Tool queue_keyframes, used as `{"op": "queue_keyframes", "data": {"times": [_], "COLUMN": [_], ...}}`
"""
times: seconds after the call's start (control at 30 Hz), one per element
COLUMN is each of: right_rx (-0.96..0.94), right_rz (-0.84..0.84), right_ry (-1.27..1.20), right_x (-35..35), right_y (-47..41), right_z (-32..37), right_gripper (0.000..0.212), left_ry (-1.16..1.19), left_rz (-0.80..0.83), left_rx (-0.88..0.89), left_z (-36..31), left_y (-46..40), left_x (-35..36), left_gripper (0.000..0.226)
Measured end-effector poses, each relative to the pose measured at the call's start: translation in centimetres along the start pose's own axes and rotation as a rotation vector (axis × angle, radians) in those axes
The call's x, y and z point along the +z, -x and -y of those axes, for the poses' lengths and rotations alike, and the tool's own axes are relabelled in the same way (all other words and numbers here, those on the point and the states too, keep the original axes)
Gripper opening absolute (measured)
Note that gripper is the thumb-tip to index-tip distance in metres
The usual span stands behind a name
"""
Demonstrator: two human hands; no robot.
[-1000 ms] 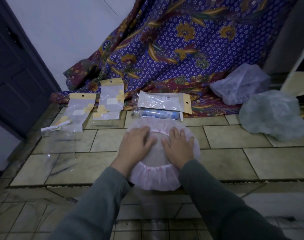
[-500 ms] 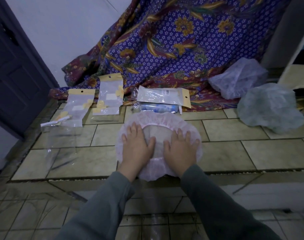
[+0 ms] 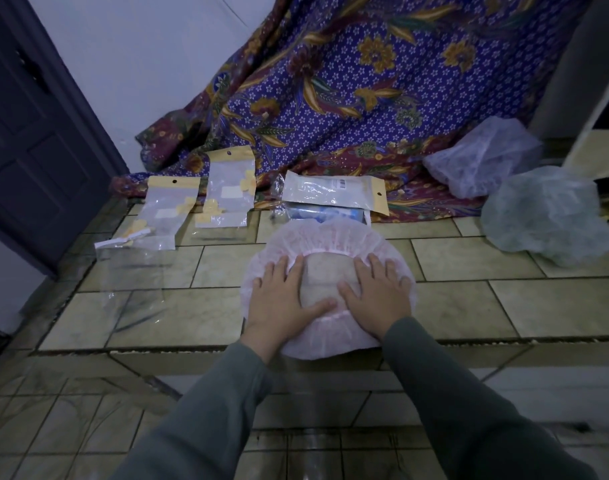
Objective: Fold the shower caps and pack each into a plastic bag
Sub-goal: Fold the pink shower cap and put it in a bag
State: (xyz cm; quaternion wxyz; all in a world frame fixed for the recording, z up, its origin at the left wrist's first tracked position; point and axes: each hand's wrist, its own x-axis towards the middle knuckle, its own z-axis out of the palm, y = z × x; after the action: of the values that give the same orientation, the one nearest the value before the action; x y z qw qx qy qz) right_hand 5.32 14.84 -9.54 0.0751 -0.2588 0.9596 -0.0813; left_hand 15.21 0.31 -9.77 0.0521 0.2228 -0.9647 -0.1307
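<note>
A pink shower cap (image 3: pixel 327 237) lies spread flat on the tiled floor, opening up, its frilled elastic rim forming a ring. My left hand (image 3: pixel 282 299) presses flat on the cap's left side with fingers straight and spread. My right hand (image 3: pixel 376 296) presses flat on its right side in the same way. Empty plastic bags with yellow headers (image 3: pixel 166 209) (image 3: pixel 230 188) lie at the back left. A filled packet (image 3: pixel 334 194) lies just beyond the cap, over a blue packed one (image 3: pixel 325 213).
Two loose shower caps, one pale violet (image 3: pixel 483 157) and one grey-green (image 3: pixel 549 213), sit at the right. A patterned purple cloth (image 3: pixel 365 81) hangs behind. A dark door (image 3: pixel 29 133) stands at the left. A clear bag (image 3: pixel 123 278) lies on the floor at the left.
Both hands have slid apart and outward over the cap, spreading it wider and flatter, so its rim now shows as an open ring.
</note>
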Motion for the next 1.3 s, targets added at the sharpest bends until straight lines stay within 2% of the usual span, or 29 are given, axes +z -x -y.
{"op": "queue_keyframes", "data": {"times": [0.07,0.1,0.2,0.3,0.4,0.5,0.7,0.8,0.9,0.97,1.0,1.07,1.1,1.17,1.23,1.3], "right_rx": [0.028,0.055,0.081,-0.119,-0.275,-0.229,-0.117,-0.145,-0.224,-0.263,-0.282,-0.355,-0.415,-0.543,-0.605,-0.621], "right_rz": [-0.056,-0.072,-0.117,-0.183,-0.077,0.083,-0.031,0.0,0.066,-0.032,-0.15,-0.373,-0.397,-0.311,-0.181,-0.084], "right_ry": [0.05,0.064,0.035,0.021,-0.004,0.003,-0.021,-0.012,-0.092,-0.17,-0.217,-0.351,-0.401,-0.416,-0.415,-0.421], "right_x": [-1.3,-2.2,-4.8,-5.6,-3.6,-0.8,0.9,0.7,-0.7,-1.7,-2.1,-2.5,-2.5,-2.0,-1.5,-1.3], "right_y": [0.0,-0.3,-2.3,-5.0,-6.4,-6.4,-6.2,-6.4,-6.4,-5.5,-4.7,-2.5,-1.5,-0.2,0.1,0.2], "right_z": [0.6,1.0,1.9,2.7,2.6,1.3,1.0,0.8,0.2,-0.1,-0.1,-0.2,-0.5,-1.4,-2.4,-3.1], "right_gripper": [0.057,0.057,0.055,0.045,0.051,0.061,0.067,0.069,0.066,0.059,0.051,0.031,0.026,0.025,0.027,0.032], "left_ry": [-0.061,-0.095,-0.098,-0.083,-0.088,-0.078,-0.006,0.035,0.222,0.371,0.416,0.423,0.38,0.239,0.132,0.135], "left_rz": [-0.13,-0.16,-0.026,0.056,0.134,0.203,0.141,0.171,0.162,0.09,0.05,-0.043,-0.085,-0.098,-0.036,0.029], "left_rx": [0.052,0.1,0.184,0.195,0.196,0.142,0.026,0.026,0.086,0.139,0.163,0.253,0.311,0.371,0.372,0.397], "left_z": [0.3,0.3,-0.2,-1.1,-0.9,-0.2,-0.1,0.1,1.0,1.4,1.4,1.4,1.3,1.0,1.5,2.4], "left_y": [-0.8,-1.4,-3.6,-5.4,-6.5,-6.6,-6.3,-6.7,-6.9,-6.5,-6.0,-5.0,-4.4,-3.1,-1.8,-0.7], "left_x": [-1.2,-1.9,-3.3,-3.2,-2.0,-0.5,0.5,0.3,-0.5,-1.5,-2.1,-3.5,-4.1,-5.2,-5.3,-4.7], "left_gripper": [0.081,0.078,0.086,0.089,0.087,0.084,0.082,0.084,0.085,0.08,0.071,0.041,0.026,0.012,0.019,0.029]}}
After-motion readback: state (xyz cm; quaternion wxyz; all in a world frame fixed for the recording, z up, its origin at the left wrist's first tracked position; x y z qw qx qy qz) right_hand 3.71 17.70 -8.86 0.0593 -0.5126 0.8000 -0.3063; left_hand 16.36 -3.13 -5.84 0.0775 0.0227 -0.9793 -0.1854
